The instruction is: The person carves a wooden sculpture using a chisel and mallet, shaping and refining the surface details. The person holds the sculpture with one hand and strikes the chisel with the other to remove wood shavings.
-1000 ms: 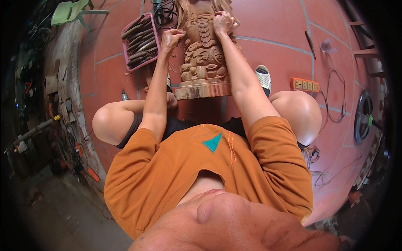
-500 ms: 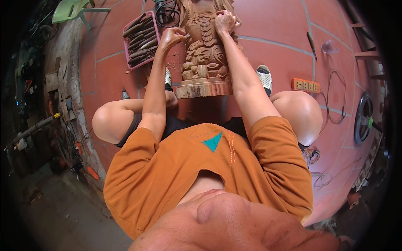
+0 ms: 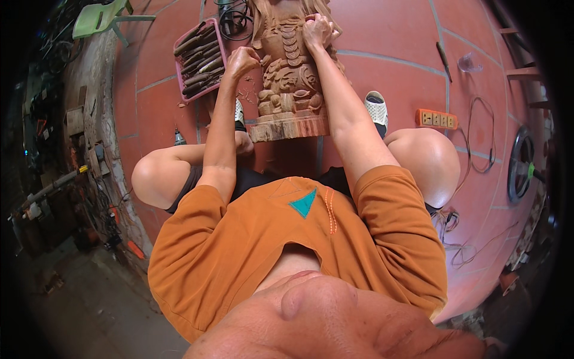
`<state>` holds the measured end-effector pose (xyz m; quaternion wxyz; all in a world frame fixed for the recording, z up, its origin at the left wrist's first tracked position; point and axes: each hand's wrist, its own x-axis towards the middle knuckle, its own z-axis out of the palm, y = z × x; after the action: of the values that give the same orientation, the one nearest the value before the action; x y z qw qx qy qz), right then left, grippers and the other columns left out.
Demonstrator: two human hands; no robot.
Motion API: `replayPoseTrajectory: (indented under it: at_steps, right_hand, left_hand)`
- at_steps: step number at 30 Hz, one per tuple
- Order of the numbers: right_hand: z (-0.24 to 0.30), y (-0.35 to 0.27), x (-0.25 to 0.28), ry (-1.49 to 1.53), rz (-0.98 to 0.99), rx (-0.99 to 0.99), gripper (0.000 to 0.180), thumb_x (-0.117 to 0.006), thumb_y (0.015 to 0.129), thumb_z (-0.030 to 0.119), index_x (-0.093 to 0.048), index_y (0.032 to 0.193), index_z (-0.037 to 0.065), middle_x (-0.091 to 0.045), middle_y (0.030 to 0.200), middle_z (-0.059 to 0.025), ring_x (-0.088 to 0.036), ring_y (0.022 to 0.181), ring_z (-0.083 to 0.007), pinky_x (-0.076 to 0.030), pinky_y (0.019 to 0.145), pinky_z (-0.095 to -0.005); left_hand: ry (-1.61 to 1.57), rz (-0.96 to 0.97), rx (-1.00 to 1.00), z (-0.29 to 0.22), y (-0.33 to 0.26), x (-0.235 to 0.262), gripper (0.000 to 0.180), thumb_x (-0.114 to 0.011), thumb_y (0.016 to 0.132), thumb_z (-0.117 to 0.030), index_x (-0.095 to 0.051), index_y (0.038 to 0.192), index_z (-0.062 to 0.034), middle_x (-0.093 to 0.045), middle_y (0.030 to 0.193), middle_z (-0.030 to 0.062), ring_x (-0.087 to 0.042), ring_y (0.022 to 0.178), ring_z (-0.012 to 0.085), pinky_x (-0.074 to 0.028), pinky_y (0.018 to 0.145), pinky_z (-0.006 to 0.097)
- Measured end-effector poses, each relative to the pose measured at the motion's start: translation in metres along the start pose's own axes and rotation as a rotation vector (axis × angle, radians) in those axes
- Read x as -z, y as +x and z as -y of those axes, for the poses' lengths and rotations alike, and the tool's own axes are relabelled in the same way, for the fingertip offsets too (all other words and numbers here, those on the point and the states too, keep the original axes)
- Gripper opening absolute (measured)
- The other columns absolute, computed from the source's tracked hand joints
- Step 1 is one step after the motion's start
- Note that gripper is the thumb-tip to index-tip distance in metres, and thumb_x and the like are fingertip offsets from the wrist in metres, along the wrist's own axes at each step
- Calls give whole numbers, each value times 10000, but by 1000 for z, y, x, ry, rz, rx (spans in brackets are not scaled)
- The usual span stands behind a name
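Item: carved wooden piece (image 3: pixel 292 90), at the upper centre of the frame, its flat base toward you, its far end cut off by the top edge.

Item: your left hand (image 3: pixel 244 61), at the carving's left edge. Fingers curled inward; whether they pinch anything, or touch the wood, you cannot tell from here.

Item: your right hand (image 3: pixel 318 31), over the carving's upper right. Fingers folded down at the wood; whether a tool sits inside them is hidden.

Hazards, as judged:
1. Raised relief under your right hand: uneven, so a slip could chip a thin edge or scrape your knuckles.
2. Base near your feet, no clamp visible: a hard one-sided push might shift the piece toward your left shoe (image 3: pixel 239 112) or right shoe (image 3: pixel 376 110).
3. Pink basket (image 3: pixel 221 43), upper left, filled with dark-handled tools (image 3: pixel 200 60): near your left forearm, so a wide elbow swing could knock it.
4. Wood shavings (image 3: pixel 246 96), beside the carving: possibly slippery underfoot.
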<state>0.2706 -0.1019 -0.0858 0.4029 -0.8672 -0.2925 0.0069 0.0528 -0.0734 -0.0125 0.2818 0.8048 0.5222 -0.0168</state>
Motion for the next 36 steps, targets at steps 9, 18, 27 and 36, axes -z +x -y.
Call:
replayPoseTrajectory:
  at_steps: [9, 18, 27, 36]
  right_hand:
    - [0, -1, 1, 37, 16, 4, 141, -574, 771, 208, -710, 803, 226, -668, 927, -23, -569, 992, -248, -337, 886, -476]
    - [-2, 0, -2, 31, -18, 26, 152, -564, 774, 193, -710, 804, 222, -671, 936, -28, -574, 990, -256, -349, 899, -493]
    - [6, 0, 5, 24, 56, -21, 172, -551, 777, 194, -715, 816, 229, -667, 966, -21, -574, 987, -242, -331, 924, -451]
    - [2, 0, 3, -5, 8, 21, 208, -525, 771, 200, -715, 827, 263, -664, 948, -27, -580, 960, -237, -330, 882, -455]
  left_hand:
    - [-207, 73, 122, -3, -3, 9, 273, -783, 607, -211, -731, 817, -44, -677, 692, 78, -631, 659, 153, -494, 636, 294]
    - [-546, -23, -45, 9, 1, -18, 220, -776, 676, -185, -715, 790, -7, -667, 676, 70, -595, 603, 110, -466, 538, 253]
    - [-405, 60, 137, 40, -6, -21, 182, -778, 696, -146, -693, 750, 5, -599, 569, 38, -512, 490, 85, -399, 425, 253]
    - [-442, 26, 86, 43, 8, -19, 157, -766, 710, -138, -698, 780, -14, -629, 628, 20, -514, 495, 63, -362, 420, 211]
